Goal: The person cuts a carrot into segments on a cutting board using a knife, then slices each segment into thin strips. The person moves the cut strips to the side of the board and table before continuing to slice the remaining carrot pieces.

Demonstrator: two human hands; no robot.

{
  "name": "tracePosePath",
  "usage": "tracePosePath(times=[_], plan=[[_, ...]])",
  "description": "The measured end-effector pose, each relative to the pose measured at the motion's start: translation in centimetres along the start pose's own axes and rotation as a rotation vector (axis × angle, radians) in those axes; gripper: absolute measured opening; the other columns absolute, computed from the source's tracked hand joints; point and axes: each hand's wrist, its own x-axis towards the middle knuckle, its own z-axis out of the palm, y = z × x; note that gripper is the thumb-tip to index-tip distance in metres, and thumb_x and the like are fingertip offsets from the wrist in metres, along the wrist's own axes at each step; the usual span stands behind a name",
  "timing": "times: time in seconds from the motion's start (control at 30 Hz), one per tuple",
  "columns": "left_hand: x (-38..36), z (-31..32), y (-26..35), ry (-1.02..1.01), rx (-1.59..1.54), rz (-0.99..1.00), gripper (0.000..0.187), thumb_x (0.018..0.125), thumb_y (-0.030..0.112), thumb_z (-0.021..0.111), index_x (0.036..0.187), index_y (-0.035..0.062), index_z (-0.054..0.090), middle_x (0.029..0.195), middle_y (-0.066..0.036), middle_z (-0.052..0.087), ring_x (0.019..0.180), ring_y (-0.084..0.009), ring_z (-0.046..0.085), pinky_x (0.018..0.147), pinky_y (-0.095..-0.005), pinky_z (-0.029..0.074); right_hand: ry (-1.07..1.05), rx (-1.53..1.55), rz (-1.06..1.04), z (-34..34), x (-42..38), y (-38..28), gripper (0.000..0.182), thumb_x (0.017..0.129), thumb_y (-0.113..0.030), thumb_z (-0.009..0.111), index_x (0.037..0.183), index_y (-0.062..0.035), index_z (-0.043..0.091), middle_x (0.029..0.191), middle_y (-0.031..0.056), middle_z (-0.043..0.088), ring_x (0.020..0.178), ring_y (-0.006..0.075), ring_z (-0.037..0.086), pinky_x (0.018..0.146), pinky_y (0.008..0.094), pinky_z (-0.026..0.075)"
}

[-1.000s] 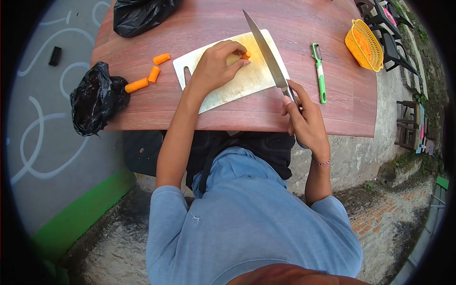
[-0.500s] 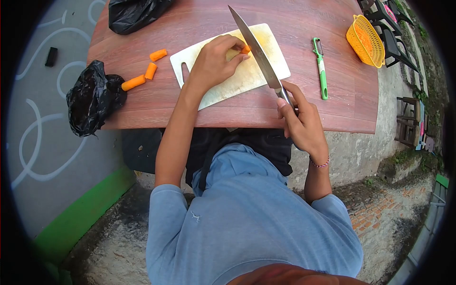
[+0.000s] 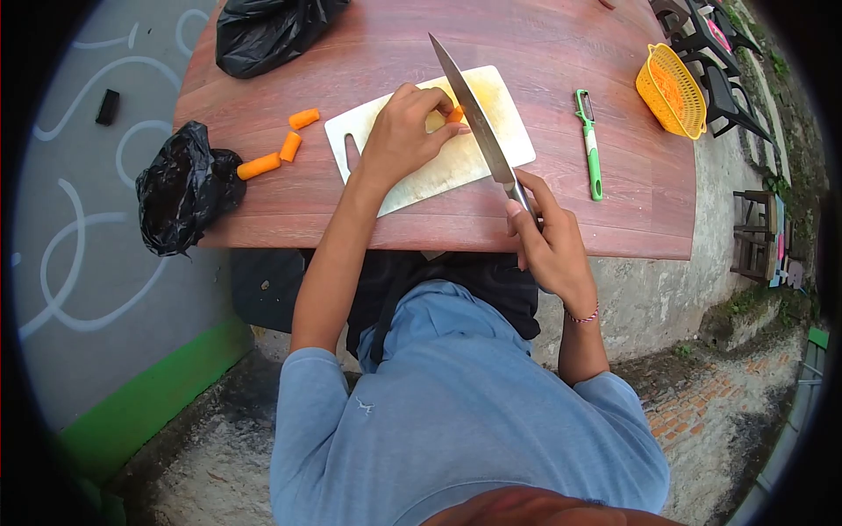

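My right hand [image 3: 553, 235] is closed round the handle of a large kitchen knife [image 3: 478, 118], its blade slanting up and away over the cutting board. Beside the blade, my left hand [image 3: 408, 131] pinches a small piece of carrot [image 3: 455, 115], thumb and fingers close to the steel. Under both lies the white cutting board [image 3: 412, 188], stained yellowish, with a slot handle at its left end. Left of the board rest several peeled carrot pieces [image 3: 260, 167].
A black plastic bag [image 3: 189, 188] sits at the table's left edge, another black bag [image 3: 272, 35] farther back. To the right lies a green-handled peeler [image 3: 589, 145]. Near the right edge stands a yellow basket [image 3: 671, 92] with shredded orange contents. The wooden table's [image 3: 421, 232] front edge is close to my body.
The whole view has shifted slightly, so the table and things on it appear a little lower. Both hands keep their hold on the carrot piece and the knife.
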Motion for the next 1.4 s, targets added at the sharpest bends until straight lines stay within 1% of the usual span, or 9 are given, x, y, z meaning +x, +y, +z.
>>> tracePosePath(times=[0.83, 0.93, 1.0, 1.03, 1.1, 1.27, 1.3, 1.33, 1.4], plan=[[0.0, -0.5, -0.6, -0.015, -0.123, -0.021, 0.021, 0.088, 0.014, 0.085, 0.098, -0.0017, 0.077, 0.096, -0.015, 0.076, 0.088, -0.0284, 0.074, 0.082, -0.0371, 0.057, -0.016, 0.015, 0.006, 0.0, -0.3, -0.2, 0.039, 0.110, -0.022, 0.056, 0.145, -0.0048, 0.054, 0.070, 0.0115, 0.063, 0.050, 0.0213, 0.065, 0.053, 0.0383, 0.048], [-0.1, -0.4, -0.7, -0.013, -0.121, -0.023, 0.021, 0.088, 0.015, 0.085, 0.098, -0.0015, 0.077, 0.096, -0.015, 0.077, 0.088, -0.0281, 0.074, 0.082, -0.0370, 0.057, -0.025, 0.009, 0.043, 0.0, -0.4, -0.4, 0.039, 0.109, -0.021, 0.056, 0.145, -0.0044, 0.053, 0.068, 0.0147, 0.062, 0.054, 0.0258, 0.067, 0.056, 0.0414, 0.049], [-0.1, -0.4, -0.8, -0.012, -0.120, -0.023, 0.021, 0.087, 0.015, 0.086, 0.098, -0.0013, 0.078, 0.096, -0.015, 0.077, 0.088, -0.0279, 0.074, 0.081, -0.0369, 0.057, -0.008, -0.104, 0.011, -0.1, -0.4, 0.1, 0.038, 0.109, -0.019, 0.055, 0.144, -0.0035, 0.053, 0.070, 0.0203, 0.063, 0.063, 0.0374, 0.069, 0.063, 0.0470, 0.050], [-0.1, -0.5, -0.7, -0.020, -0.122, -0.038, 0.021, 0.087, 0.015, 0.086, 0.099, -0.0010, 0.078, 0.096, -0.015, 0.077, 0.088, -0.0279, 0.075, 0.082, -0.0366, 0.057, -0.008, -0.104, 0.012, 0.0, -0.4, 0.1, 0.038, 0.109, -0.019, 0.055, 0.144, -0.0035, 0.053, 0.070, 0.0203, 0.063, 0.063, 0.0374, 0.069, 0.063, 0.0470, 0.050], [0.0, -0.7, -0.7, -0.030, -0.124, -0.052, 0.022, 0.087, 0.016, 0.086, 0.099, -0.0007, 0.079, 0.096, -0.015, 0.077, 0.088, -0.0280, 0.075, 0.082, -0.0364, 0.057, 0.004, -0.129, -0.021, 0.1, -0.5, 0.0, 0.039, 0.108, -0.018, 0.056, 0.144, -0.0033, 0.053, 0.080, 0.0270, 0.067, 0.078, 0.0490, 0.069, 0.071, 0.0520, 0.051], [0.5, -3.3, -1.0, 0.023, -0.154, -0.168, 0.017, 0.093, 0.015, 0.079, 0.102, 0.0006, 0.081, 0.101, -0.012, 0.080, 0.094, -0.0214, 0.076, 0.086, -0.0343, 0.057, 0.054, -0.169, -0.110, 0.9, -0.7, -0.5, 0.040, 0.108, -0.018, 0.058, 0.145, -0.0041, 0.054, 0.093, 0.0305, 0.071, 0.088, 0.0529, 0.069, 0.075, 0.0540, 0.051], [1.1, -3.6, -1.5, 0.154, -0.166, -0.075, 0.016, 0.097, 0.014, 0.074, 0.104, 0.0014, 0.080, 0.101, -0.010, 0.080, 0.096, -0.0175, 0.075, 0.087, -0.0340, 0.057, 0.066, -0.195, -0.116, 1.0, -0.9, -0.7, 0.040, 0.108, -0.017, 0.058, 0.145, -0.0042, 0.054, 0.095, 0.0313, 0.071, 0.090, 0.0529, 0.069, 0.075, 0.0543, 0.051], [2.1, -3.8, -1.2, 0.149, -0.170, -0.075, 0.016, 0.097, 0.014, 0.074, 0.104, 0.0014, 0.080, 0.101, -0.010, 0.080, 0.096, -0.0175, 0.075, 0.087, -0.0340, 0.057, 0.068, -0.194, -0.110, 1.1, -1.0, -0.7, 0.040, 0.108, -0.017, 0.058, 0.145, -0.0042, 0.054, 0.095, 0.0313, 0.071, 0.090, 0.0529, 0.069, 0.075, 0.0543, 0.051], [4.4, -4.1, -0.3, 0.318, -0.077, 0.108, 0.019, 0.099, 0.017, 0.072, 0.109, 0.0027, 0.079, 0.101, -0.011, 0.079, 0.095, -0.0224, 0.076, 0.088, -0.0356, 0.057, 0.090, -0.242, -0.143, 1.2, -1.0, -0.5, 0.039, 0.108, -0.016, 0.058, 0.145, -0.0038, 0.054, 0.094, 0.0309, 0.071, 0.089, 0.0526, 0.069, 0.075, 0.0544, 0.051]])
